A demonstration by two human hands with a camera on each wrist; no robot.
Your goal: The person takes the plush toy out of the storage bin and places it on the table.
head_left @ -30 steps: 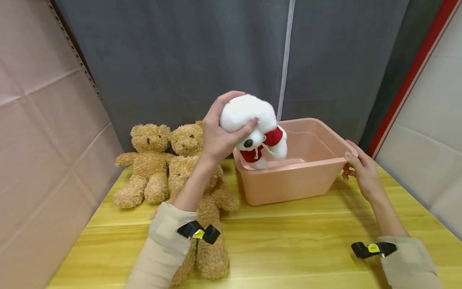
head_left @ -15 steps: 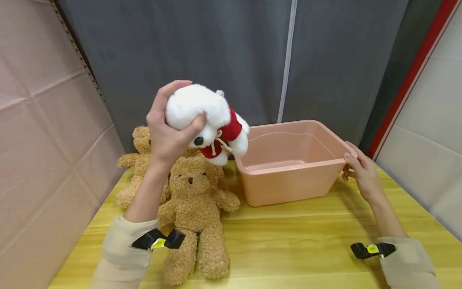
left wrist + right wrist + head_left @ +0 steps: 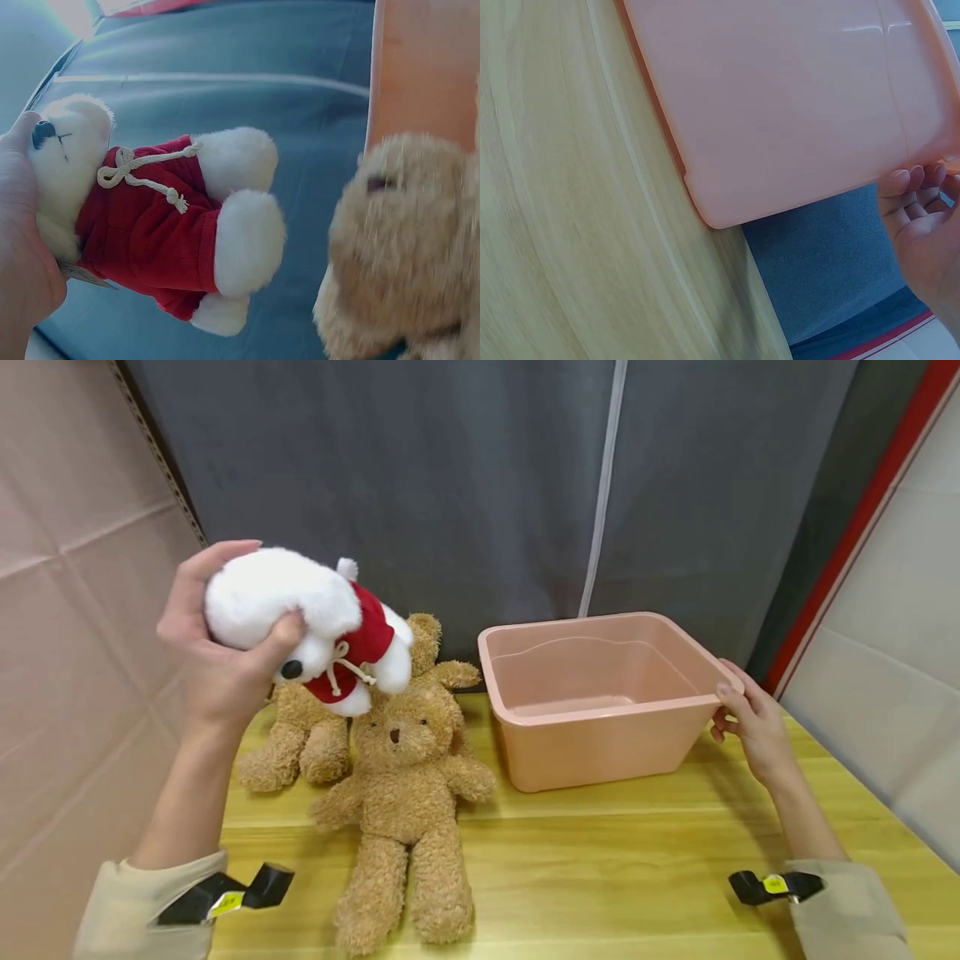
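Three brown bears, seemingly; left hand grips white bear; right hand holds tub.

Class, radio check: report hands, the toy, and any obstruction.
Left hand grips white plush bear in red top, aloft. Right hand holds pink plastic tub rim. Three tan teddy bears below; nothing blocking.
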